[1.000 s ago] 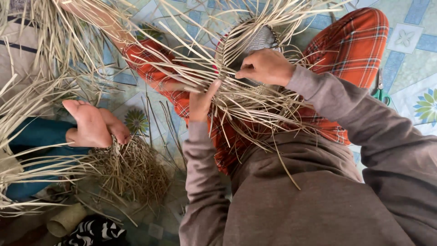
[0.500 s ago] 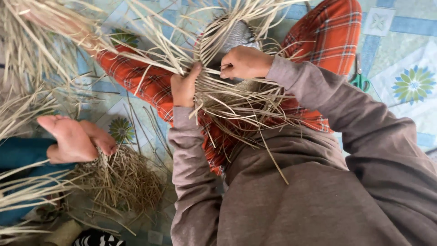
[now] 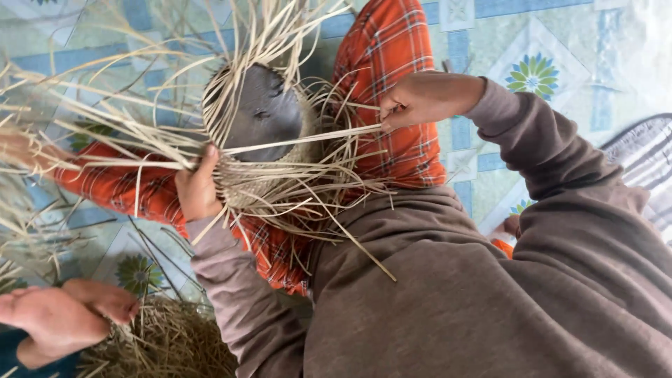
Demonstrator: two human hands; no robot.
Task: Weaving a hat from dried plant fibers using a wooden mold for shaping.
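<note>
Straw strips [image 3: 140, 133] stick out every way from a half-made woven basket [image 3: 269, 178] in the middle of the frame. The basket sits on the person's lap, over orange checked trousers [image 3: 392, 63], and it is wrapped around a dark grey round form [image 3: 262, 108].

The person's left hand [image 3: 198, 187], left of the middle, is closed against the side of the weave. Its thumb points up and presses on the strips there. The right hand [image 3: 423, 98], in the upper right, is shut in a fist. It pinches the end of one long flat strip [image 3: 301, 140], and that strip runs straight and tight across the grey form to the left hand.

To me the strips look very light, thin and dry. They bend, but I think they could crack if folded hard. A good place to hold a strip seems to be near its end, with fingertips, while the other hand keeps the woven part down.

At the lower left, another person's bare foot [image 3: 56, 318] rests beside a pile of straw scraps [image 3: 164, 343]. A floor mat [image 3: 539, 70] with blue flower shapes lies under everything.
</note>
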